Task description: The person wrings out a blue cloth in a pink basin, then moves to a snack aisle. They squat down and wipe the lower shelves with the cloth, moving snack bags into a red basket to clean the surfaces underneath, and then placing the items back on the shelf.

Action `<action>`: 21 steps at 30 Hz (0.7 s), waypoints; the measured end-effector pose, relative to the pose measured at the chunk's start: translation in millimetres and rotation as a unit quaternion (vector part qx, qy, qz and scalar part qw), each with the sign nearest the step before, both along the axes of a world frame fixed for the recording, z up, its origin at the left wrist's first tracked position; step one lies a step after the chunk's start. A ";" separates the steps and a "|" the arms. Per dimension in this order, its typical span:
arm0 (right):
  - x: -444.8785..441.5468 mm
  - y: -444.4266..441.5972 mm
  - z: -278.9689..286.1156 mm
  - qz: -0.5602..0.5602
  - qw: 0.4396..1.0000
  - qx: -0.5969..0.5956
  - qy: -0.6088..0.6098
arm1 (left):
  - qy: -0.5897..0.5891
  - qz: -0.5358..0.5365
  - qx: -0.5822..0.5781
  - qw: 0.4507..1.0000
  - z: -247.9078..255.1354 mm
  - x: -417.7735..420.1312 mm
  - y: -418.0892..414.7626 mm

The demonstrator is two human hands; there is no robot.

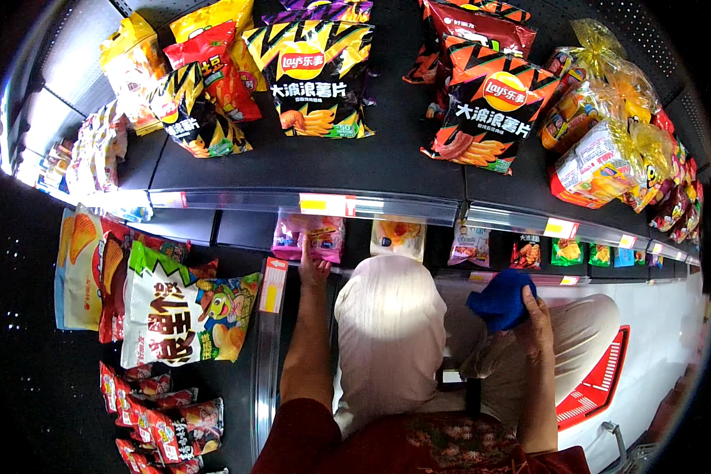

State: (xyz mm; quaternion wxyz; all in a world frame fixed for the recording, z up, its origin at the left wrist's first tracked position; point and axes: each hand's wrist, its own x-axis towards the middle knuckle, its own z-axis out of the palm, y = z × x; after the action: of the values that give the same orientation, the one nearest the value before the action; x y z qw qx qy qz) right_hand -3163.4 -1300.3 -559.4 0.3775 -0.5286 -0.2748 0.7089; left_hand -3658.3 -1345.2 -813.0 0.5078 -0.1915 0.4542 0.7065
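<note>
My left hand [314, 265] reaches to a lower shelf and touches the front of a pink snack bag [309, 237]; whether its fingers grip the bag cannot be told. Above my bent knee, a clear-and-orange snack package [398, 237] stands on that same shelf, to the right of the pink bag. A folded blue cloth [500, 301] is held in my right hand [536, 317], in front of the lower shelf edge. Lay's potato chip bags [311, 77] in black and yellow stand on the shelf above, beside black and orange ones [492, 106].
The upper shelf's clear price rail [391, 208] juts out over my left hand. A white chip bag [172, 308] and small red snack bags [172, 426] fill the left side shelf. At right are yellow-wrapped packs [598, 160] and a red floor marking [598, 379].
</note>
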 end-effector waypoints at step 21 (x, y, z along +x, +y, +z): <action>-49.7 5.9 -23.3 0.020 0.997 0.069 0.007 | 0.108 -0.212 0.196 0.951 112.8 32.2 -36.8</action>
State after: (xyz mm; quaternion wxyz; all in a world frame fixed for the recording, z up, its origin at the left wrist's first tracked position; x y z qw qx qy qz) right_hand -3213.0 -1294.3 -582.7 0.4009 -0.4909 -0.3304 0.6994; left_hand -3626.0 -1382.0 -700.2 0.6209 0.0900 0.3889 0.6746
